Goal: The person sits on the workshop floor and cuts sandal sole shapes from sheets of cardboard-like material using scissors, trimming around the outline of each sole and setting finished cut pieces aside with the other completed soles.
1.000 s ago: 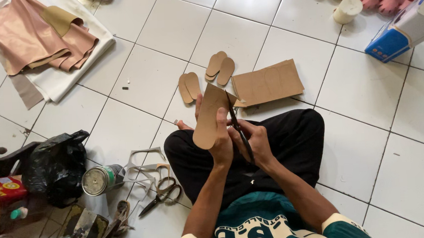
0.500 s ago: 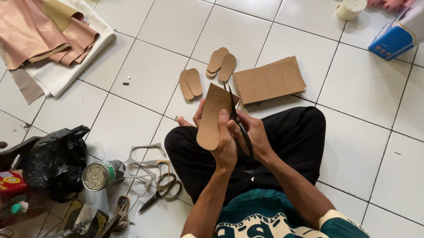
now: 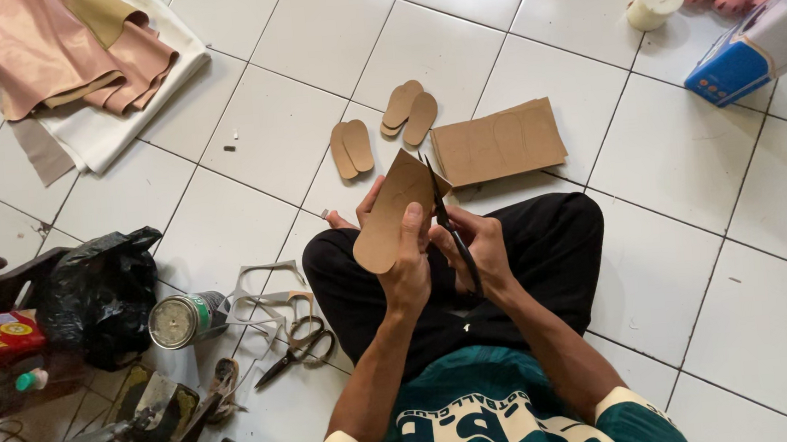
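Left hand [image 3: 408, 275] gripping a tan sole-shaped cardboard piece [image 3: 399, 209], right hand [image 3: 479, 252] closed round black scissors [image 3: 450, 234] — blades at its edge, 4 cut soles [image 3: 382, 128] on the tiled floor [image 3: 276, 118]

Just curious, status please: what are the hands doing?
Left hand grips sole-shaped cardboard piece. Right hand works black scissors at its edge. Nothing in the way.

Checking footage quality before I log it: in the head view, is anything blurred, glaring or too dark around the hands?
Head view: even daylight, soft shadows, no hard glare on the floor tiles; left hand, cardboard sole and scissors in the right hand are sharp; the black bag loses detail in shadow.
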A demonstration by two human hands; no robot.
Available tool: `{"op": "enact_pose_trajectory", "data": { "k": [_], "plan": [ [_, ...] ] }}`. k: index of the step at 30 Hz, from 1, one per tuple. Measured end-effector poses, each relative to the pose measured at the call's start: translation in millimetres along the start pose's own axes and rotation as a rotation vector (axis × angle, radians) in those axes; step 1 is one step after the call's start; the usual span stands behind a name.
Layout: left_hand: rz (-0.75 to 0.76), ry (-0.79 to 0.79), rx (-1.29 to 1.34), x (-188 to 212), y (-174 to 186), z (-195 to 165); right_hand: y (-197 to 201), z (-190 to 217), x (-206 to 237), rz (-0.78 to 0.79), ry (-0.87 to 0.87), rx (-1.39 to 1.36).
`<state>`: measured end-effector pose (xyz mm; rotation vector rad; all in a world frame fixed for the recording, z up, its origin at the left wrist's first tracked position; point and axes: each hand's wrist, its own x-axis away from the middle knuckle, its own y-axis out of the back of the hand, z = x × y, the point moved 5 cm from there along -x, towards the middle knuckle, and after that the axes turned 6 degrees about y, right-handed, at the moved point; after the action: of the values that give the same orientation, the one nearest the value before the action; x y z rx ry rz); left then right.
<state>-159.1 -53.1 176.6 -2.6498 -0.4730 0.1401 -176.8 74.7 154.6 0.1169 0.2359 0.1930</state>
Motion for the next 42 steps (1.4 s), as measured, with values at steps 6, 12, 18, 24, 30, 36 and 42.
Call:
{"op": "enact_pose_trajectory", "data": {
  "k": [6, 12, 18, 24, 30, 36, 42],
  "plan": [
    [0.047, 0.125, 0.199, -3, -1, -3, 3, 2, 3, 0.001, 0.011, 0.018],
    [0.114, 0.133, 0.208, -6, -1, -11, 8, 5, 3, 0.026, 0.076, 0.060],
    [0.083, 0.178, 0.307, -12, 4, -3, 4, 4, 3, 0.027, 0.009, 0.089],
    [0.032, 0.084, 0.252, -16, 1, 1, 4, 4, -1, 0.025, -0.019, 0.059],
    [0.049, 0.104, 0.169, -5, 7, -4, 3, -1, -1, 0.046, -0.009, 0.060],
    [0.096, 0.138, 0.205, -8, 6, -10, 5, -2, 2, 0.029, 0.026, 0.069],
    [0.157, 0.191, 0.228, -10, 6, -14, 7, 2, 3, 0.051, 0.050, -0.009]
  ]
}}
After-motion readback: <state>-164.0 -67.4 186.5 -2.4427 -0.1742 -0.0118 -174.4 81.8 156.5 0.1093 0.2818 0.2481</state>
